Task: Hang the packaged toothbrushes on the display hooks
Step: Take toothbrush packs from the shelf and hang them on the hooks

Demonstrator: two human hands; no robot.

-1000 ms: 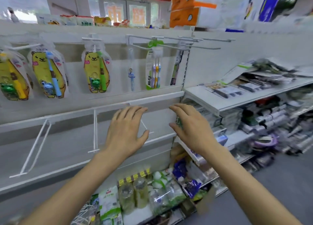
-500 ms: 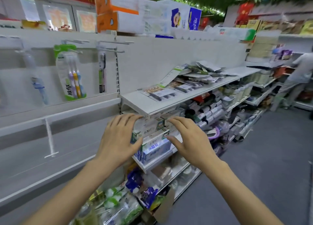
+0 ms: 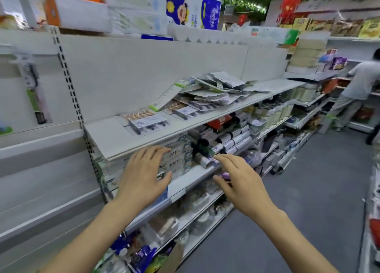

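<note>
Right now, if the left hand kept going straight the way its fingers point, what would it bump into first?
Probably the stacked white toothpaste boxes under the upper shelf. The left hand, fingers straight, points right at them. Depth is unclear, so it may already be almost touching.

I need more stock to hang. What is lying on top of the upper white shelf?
Flat toothbrush packs near the front and a loose heap of packs farther along the shelf. Whatever lies beneath the heap is covered.

The characters "小苏打" are read, printed twice, on the stacked white boxes [image 3: 176, 159] beneath the upper shelf [image 3: 115, 141]; all other printing is found blurred and illegible.
</note>
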